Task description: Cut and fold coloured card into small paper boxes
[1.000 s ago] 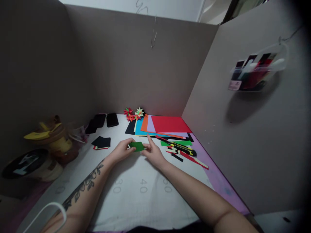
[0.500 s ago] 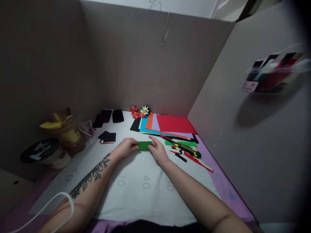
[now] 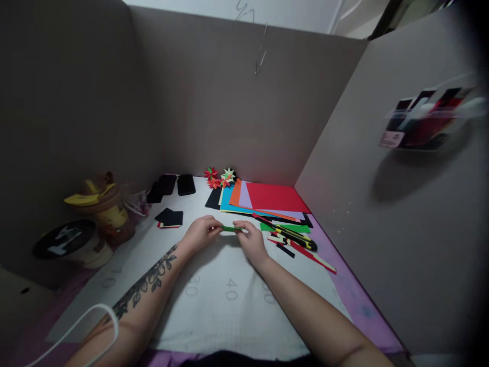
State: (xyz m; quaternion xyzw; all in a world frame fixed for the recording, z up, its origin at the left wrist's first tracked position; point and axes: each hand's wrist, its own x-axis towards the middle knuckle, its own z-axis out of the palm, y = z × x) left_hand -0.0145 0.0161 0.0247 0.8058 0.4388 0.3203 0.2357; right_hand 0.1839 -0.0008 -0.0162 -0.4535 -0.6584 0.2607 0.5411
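- The left hand is just left of the middle of the frame, its fingers curled and thumb closed in a pinch on one end of a small green paper.
- The right hand, just right of the middle, has hold of the other end, thumb and fingertips brought together; neither palm is spread.
- From where I stand, that paper sits a little below the frame's center, bridging the gap between the two hands. I see it nearly edge-on, as a thin green line.
- Its long axis runs left to right across the frame, almost level, one end toward each hand. I can't tell whether it is folded.
- Beneath the hands, a white mat with large printed numbers covers much of the tabletop.
- Right of the right hand lie a black-and-yellow cutter, slanting down to the right, and a flat green strip partly under it; red and black offcuts lie just below.
- Above those, right of center, colored sheets overlap, red uppermost, with spiky paper stars at their upper left.
- Left of the left hand, small cut squares lie in a pile, black on top.
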